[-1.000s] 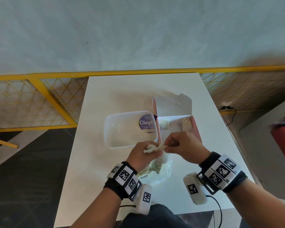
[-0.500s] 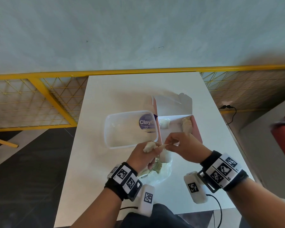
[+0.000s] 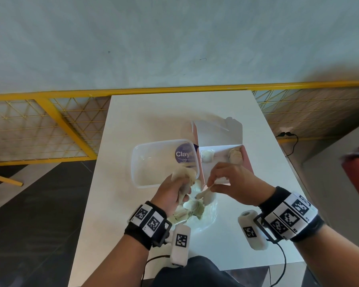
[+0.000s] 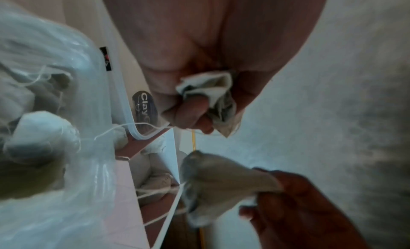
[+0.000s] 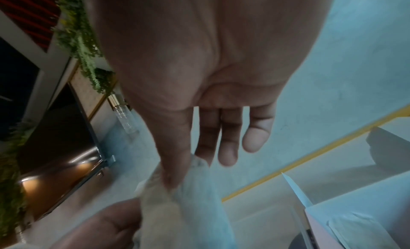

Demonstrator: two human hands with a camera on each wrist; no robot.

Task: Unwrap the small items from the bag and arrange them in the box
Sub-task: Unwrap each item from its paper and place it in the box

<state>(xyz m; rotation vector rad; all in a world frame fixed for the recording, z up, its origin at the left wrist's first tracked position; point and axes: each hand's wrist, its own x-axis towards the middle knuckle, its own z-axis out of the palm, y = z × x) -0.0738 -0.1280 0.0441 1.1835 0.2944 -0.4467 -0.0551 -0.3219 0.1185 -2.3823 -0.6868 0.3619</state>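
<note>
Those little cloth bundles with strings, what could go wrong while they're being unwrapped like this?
1. Loose strings trail from the bag; pulling might drag other bundles out.
2. The right hand only pinches the hanging bundle, so it could slip back into the bag.
3. The left hand grips crumpled cloth above the plastic tub; it might drop there instead of the box.

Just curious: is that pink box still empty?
No. The box already holds two pale items, one at its left and another at its right.
</note>
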